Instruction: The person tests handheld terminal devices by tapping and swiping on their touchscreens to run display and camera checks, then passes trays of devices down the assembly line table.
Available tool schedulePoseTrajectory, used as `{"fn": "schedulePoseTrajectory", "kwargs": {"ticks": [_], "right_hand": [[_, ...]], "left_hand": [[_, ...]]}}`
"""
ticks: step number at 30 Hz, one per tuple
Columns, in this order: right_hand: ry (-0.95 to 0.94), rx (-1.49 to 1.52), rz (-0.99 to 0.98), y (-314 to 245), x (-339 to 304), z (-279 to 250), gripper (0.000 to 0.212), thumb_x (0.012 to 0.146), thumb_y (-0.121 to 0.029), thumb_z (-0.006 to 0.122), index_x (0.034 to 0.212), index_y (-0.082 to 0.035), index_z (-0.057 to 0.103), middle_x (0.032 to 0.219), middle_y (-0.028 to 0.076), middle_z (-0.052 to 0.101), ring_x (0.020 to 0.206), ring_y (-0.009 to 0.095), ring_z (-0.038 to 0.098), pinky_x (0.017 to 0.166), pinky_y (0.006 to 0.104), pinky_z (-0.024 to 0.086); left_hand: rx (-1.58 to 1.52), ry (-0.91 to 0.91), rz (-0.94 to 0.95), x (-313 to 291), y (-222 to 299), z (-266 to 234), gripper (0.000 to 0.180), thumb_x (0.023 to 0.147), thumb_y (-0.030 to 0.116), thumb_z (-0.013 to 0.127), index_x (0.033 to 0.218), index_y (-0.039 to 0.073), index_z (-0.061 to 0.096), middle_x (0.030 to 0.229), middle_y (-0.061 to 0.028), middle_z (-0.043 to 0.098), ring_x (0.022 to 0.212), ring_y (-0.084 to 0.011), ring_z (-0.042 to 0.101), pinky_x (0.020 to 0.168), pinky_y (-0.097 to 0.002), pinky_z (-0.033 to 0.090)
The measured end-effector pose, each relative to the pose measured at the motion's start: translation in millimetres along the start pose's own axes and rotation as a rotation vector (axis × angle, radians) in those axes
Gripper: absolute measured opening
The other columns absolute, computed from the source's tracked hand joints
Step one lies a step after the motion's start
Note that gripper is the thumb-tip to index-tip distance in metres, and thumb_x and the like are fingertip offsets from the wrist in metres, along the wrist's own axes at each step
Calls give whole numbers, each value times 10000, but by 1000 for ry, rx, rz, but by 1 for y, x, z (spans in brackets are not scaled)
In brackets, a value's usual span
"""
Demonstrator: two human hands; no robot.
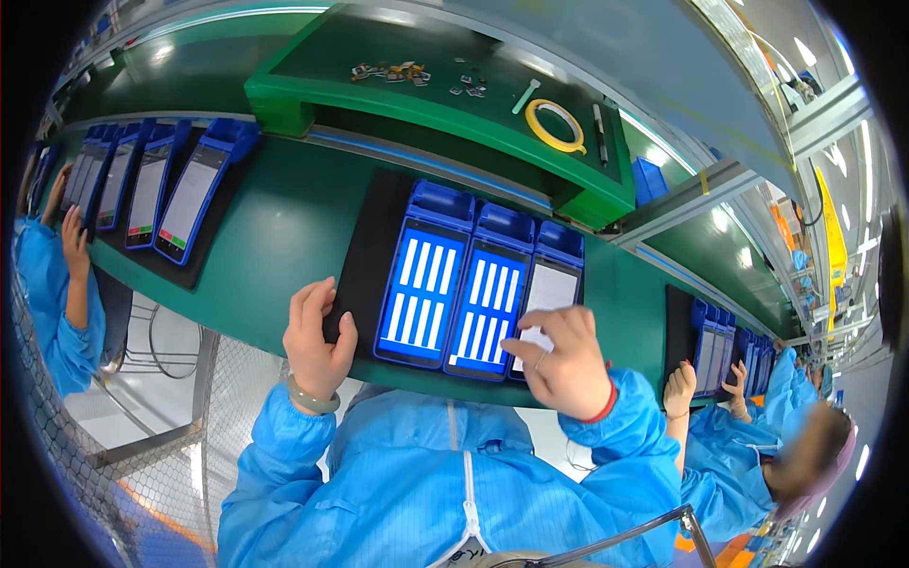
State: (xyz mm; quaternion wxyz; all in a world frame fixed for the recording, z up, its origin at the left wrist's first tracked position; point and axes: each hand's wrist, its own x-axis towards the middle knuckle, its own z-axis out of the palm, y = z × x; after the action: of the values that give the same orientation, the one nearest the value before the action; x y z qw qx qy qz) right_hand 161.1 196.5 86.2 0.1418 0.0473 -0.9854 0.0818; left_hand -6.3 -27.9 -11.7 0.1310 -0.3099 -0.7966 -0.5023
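Counter: long green one (275, 237), runs right across in front of the person
Green stand: raised shelf (322, 93) on the far side of the counter
Black mat: flat on the counter (362, 251), handhelds sitting on it
Handhelds: three blue-cased ones side by side; the left handheld (423, 284) and middle handheld (487, 312) both show white bars on blue, while the right handheld (554, 284) has a pale screen
Right hand: fingers bent, thumb near index (568, 364), over the lower part of the right handheld; there's a pale patch between the fingers, can't tell if that's just screen or something held
Left hand: about half open, thumb spread, nothing in it that I can see (317, 346), by the mat's left edge; can't tell if it's touching
Yellow ring: up on the stand (568, 146), dark pen (600, 134) just right of it
Tiny bits: loose pile (407, 73), also up there
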Motion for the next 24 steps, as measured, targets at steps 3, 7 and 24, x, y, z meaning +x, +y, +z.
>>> {"fn": "schedulePoseTrajectory", "kwargs": {"ticks": [3,7,24], "right_hand": [[31,-7,54,-17,-20,22,290,664,-70,623,929,-152,707,943,63,565,829,224,525,744,379,383],[55,-36,27,-36,-15,48,357,657,-48,610,987,-153,696,986,69,569,857,207,533,792,380,396],[460,29,682,2,-87,41,291,744,65,558,1008,-19,647,937,119,533,867,261,503,735,323,428]], "left_hand": [[10,-25,-6,2,0,-1,385,756,-14,590,1138,-1,542,1076,-152,559,886,-256,611,770,-317,516],[2,-49,-17,2,-2,-1,396,760,-22,581,1153,2,532,1084,-155,553,897,-254,610,779,-312,512],[699,-384,270,72,-61,-75,431,676,-43,556,1101,26,546,1115,-155,515,1052,-336,482,878,-395,441]]}}
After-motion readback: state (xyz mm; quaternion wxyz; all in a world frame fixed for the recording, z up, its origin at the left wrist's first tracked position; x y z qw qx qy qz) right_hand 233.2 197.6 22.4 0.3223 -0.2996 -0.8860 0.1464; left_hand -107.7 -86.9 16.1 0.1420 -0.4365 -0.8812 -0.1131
